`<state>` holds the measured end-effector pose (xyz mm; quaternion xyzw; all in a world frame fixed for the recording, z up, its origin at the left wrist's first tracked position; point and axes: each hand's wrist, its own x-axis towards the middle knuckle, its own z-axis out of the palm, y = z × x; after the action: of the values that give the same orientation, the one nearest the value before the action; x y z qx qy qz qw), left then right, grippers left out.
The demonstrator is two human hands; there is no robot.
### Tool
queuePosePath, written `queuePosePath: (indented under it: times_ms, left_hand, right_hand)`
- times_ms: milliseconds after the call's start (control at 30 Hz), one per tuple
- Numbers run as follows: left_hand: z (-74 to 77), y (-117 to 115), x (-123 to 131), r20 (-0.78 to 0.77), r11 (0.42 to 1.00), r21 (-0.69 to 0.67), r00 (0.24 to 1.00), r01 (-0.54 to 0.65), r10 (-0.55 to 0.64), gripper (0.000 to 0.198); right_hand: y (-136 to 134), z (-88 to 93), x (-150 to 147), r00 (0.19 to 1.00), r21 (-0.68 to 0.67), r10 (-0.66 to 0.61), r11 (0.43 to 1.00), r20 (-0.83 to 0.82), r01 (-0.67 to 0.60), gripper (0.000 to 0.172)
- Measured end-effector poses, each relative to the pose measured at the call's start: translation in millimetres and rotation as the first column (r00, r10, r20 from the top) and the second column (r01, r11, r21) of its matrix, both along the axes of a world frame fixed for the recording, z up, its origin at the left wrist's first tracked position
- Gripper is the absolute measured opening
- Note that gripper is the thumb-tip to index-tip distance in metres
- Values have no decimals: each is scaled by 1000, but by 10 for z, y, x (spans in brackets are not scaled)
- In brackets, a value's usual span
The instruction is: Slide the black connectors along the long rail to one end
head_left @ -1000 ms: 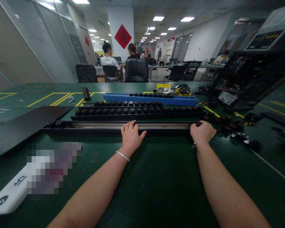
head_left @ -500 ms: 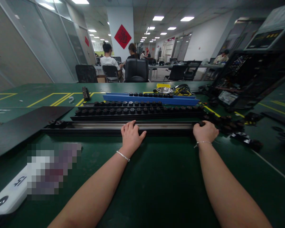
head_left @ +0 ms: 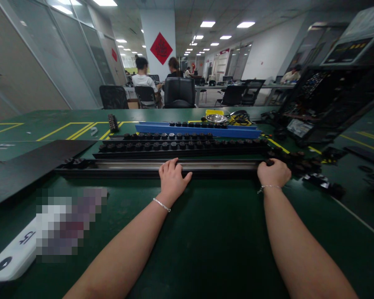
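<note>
Across the green tabletop in front of me lies a long black rail (head_left: 218, 166) with a bare metal strip along its inside. My left hand (head_left: 173, 177) rests on the rail's middle, fingers spread over its upper edge and thumb out to the side. At the rail's right end my right hand (head_left: 274, 172) is closed around a small black part (head_left: 269, 162), mostly hidden by the fingers. Several black pieces (head_left: 76, 162) sit in the rail's left end. Just behind it is another black rail (head_left: 174, 153) carrying a row of black round pieces.
Farther back lies a blue rail (head_left: 199, 130) near a metal bowl (head_left: 216, 118). Loose black parts (head_left: 305, 162) are scattered at the right, before an open black machine frame (head_left: 324, 95). A dark flat panel (head_left: 34, 166) and a white handled object (head_left: 15, 253) lie at the left.
My right hand has slid slightly to the right along the rail's end with the small black part. The left hand stays in place.
</note>
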<state>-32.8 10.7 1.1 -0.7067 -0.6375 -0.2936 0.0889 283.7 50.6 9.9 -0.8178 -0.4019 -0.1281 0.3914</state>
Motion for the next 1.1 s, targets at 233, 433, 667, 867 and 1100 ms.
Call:
queuePosePath:
  times_ms: [233,433,667,867,1100]
  left_hand:
    - [-2,-3,0,-8,1000,5,1000,1,-1,29]
    - [-5,-1,-2,-19,1000,15,1000,1,-1,30]
    - [-1,-4,9,-12,1000,15,1000,-13,13,27]
    - [1,-2,9,-21,1000,14,1000,-8,8,29]
    - [12,-15,18,-27,1000,23,999,-16,16,29]
  right_hand:
    - [5,12,70,1000,-33,-3,999,-11,3,35]
    - [0,28,94,1000,-46,-16,999,-3,16,35]
    - [12,15,185,1000,-23,-12,1000,27,13,37]
    - [30,-2,246,1000,-10,4,1000,8,-4,35]
    - [27,17,271,999,-53,-3,999,-32,1,38]
